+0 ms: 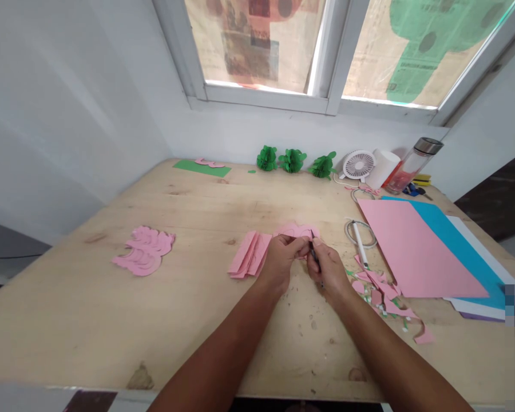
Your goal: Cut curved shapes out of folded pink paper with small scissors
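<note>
My left hand (286, 254) is closed, pinching the near edge of a pink paper piece (295, 230) with rounded outlines. Dark, narrow scissors (315, 254) are in my closed right hand (329, 268). Their pointed tip lies against the right part of that piece, and my fingers cover most of the handles. Just left of my left hand lies folded pink paper (249, 254) with pleats. Farther left, a stack of scalloped pink cutouts (146, 250) rests on the wooden table (189, 332).
Pink and green scraps (386, 294) lie right of my right hand, near a white pen-like stick (360, 245). Beyond are coloured sheets (420, 246). Three green paper balls (292, 161), a small fan (359, 166) and a bottle (415, 166) line the back; a green strip (201, 168) lies back left.
</note>
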Available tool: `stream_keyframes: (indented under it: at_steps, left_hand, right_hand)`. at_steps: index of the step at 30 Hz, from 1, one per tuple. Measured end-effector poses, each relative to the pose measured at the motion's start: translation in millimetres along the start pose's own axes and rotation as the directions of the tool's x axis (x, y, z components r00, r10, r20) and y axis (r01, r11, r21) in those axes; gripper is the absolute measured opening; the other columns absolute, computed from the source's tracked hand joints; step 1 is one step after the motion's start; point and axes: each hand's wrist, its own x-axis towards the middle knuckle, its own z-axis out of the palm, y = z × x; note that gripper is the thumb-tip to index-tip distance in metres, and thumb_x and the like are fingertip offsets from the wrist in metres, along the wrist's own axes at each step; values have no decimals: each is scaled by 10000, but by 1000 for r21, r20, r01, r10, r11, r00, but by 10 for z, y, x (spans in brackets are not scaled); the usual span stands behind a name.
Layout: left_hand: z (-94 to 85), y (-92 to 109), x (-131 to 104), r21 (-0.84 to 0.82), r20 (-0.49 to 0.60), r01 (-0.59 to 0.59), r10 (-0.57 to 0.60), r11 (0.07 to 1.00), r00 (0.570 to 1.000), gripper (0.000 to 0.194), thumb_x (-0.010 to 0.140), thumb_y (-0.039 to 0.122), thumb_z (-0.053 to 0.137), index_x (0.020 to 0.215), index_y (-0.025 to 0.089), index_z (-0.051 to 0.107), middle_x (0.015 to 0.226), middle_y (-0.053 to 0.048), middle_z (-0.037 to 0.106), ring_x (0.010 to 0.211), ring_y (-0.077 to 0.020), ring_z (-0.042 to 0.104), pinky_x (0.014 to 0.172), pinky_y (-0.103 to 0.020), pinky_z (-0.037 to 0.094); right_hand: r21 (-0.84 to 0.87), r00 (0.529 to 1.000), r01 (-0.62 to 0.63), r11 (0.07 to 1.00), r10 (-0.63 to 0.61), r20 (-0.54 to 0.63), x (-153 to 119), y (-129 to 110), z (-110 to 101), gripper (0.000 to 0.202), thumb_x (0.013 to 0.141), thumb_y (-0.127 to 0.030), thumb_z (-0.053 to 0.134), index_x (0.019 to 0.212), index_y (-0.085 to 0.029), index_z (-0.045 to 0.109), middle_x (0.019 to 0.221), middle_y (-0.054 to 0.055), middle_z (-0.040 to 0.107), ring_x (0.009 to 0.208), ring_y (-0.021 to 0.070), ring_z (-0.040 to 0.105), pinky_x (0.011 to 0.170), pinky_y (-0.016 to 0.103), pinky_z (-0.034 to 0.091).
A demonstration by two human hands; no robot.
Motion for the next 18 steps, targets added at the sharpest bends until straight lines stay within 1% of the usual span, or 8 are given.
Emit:
stream_keyframes:
  at_steps: [8,18]
  left_hand:
    - [-19,-16,-4,19,27,-22,21,1000,999,242,650,278,584,486,154,457,509,29,368,520,-90,353,618,-265,346]
    - [1,18,-12,21,12,-11,11,1000,1000,247,628,283,606,479,155,457,504,30,380,514,-90,358,597,-263,335]
  right_hand:
    - [144,995,-96,985,93,28,3,-10,-1,425,779,-519,521,563,-155,479,386,-82,319,311,34,210,324,193,109]
    - [232,993,-116,966,104,63,16,16,-26,397,801,-486,520,599,-144,508,392,-83,339,296,23,214,315,173,119]
